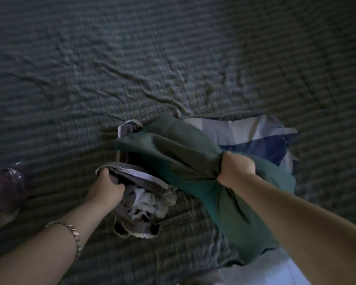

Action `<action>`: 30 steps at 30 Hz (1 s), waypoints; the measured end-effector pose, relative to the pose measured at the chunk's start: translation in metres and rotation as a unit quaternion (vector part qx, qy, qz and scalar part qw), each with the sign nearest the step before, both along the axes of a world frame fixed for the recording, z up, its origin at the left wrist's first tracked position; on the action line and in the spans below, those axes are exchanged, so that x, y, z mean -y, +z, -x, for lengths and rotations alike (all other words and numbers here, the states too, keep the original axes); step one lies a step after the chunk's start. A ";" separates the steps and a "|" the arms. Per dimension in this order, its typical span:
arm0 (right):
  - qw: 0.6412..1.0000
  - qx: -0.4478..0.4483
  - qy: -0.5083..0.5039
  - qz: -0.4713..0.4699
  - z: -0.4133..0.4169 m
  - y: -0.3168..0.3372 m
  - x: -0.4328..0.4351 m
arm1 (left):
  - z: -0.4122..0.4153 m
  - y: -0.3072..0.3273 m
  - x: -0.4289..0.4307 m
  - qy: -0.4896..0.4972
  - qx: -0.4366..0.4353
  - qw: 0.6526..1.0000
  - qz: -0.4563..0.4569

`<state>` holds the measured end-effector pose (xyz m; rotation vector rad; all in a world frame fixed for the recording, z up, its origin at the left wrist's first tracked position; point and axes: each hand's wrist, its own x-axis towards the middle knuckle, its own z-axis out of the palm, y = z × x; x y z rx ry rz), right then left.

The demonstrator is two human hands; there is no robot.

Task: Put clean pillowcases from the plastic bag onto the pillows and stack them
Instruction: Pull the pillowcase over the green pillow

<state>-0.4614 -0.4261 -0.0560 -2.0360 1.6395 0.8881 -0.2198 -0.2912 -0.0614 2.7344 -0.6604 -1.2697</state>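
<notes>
A dark green pillow [173, 149] lies across the middle of the bed, and my right hand [236, 169] grips a bunch of its fabric near the middle. Left of it lies a crumpled grey-lilac pillowcase [144, 204] with a white lace edge. My left hand [106, 191] holds the rim of the pillowcase's opening. The pillow's far end rests over the pillowcase. The view is blurred. A shiny purple plastic bag [5, 188] sits at the left edge.
A grey checked bedspread [132, 64], wrinkled in the middle, covers the whole bed. A blue-and-white patterned pillow [261, 138] lies behind the green one on the right. A pale blue strip [265, 272] shows at the bottom right.
</notes>
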 end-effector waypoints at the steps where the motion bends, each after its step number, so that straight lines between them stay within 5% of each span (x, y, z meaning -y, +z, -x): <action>1: 0.999 -0.013 0.038 -0.019 -0.002 0.011 -0.004 | 0.001 0.007 0.000 0.004 -0.005 1.000 0.000; 4: 0.989 -0.066 0.108 -0.079 -0.011 0.050 0.000 | 0.001 0.019 0.001 -0.019 -0.021 1.000 0.011; 8: 0.990 -0.068 0.121 -0.039 -0.022 0.103 0.024 | -0.005 0.031 -0.001 -0.046 -0.015 0.999 0.021; 13: 0.942 -0.171 0.244 -0.155 -0.019 0.106 0.019 | -0.002 0.034 -0.007 -0.041 -0.008 0.999 -0.019; 21: 0.999 -0.023 -0.014 -0.038 0.044 0.010 -0.005 | 0.009 0.020 0.004 -0.024 0.039 0.997 -0.060; 26: 0.998 0.001 0.037 0.056 0.049 -0.033 -0.025 | 0.012 0.010 0.010 -0.026 0.049 0.998 -0.036; 30: 1.000 0.012 0.002 0.027 0.043 -0.053 0.014 | 0.000 0.021 0.006 -0.035 0.110 0.993 0.002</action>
